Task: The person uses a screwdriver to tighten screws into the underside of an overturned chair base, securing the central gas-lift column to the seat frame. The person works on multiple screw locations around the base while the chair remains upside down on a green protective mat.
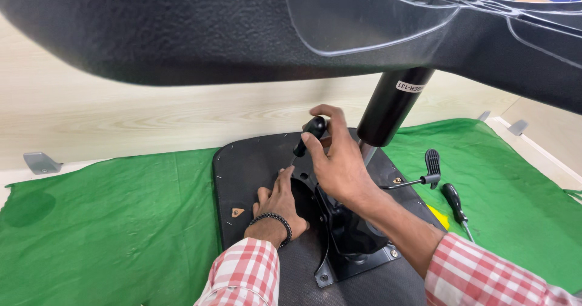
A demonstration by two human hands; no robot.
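Observation:
An upturned black chair seat [242, 172] lies on a green cloth, with a black metal mechanism plate [354, 245] fixed to its underside. My right hand [336, 160] grips the black handle of a screwdriver [311, 133], held upright with its tip down at the plate. My left hand [279, 200] rests flat on the seat beside the mechanism, fingers near the screwdriver's tip. A black gas-lift column [391, 106] rises from the mechanism to a large black chair base [242, 27] that fills the top of the view. The screw itself is hidden by my hands.
A black adjustment lever [424, 172] sticks out to the right of the mechanism. A second black-handled screwdriver [454, 203] lies on the green cloth [109, 233] at right. A pale wooden surface [121, 112] runs behind, with grey brackets [39, 160] along its lower edge.

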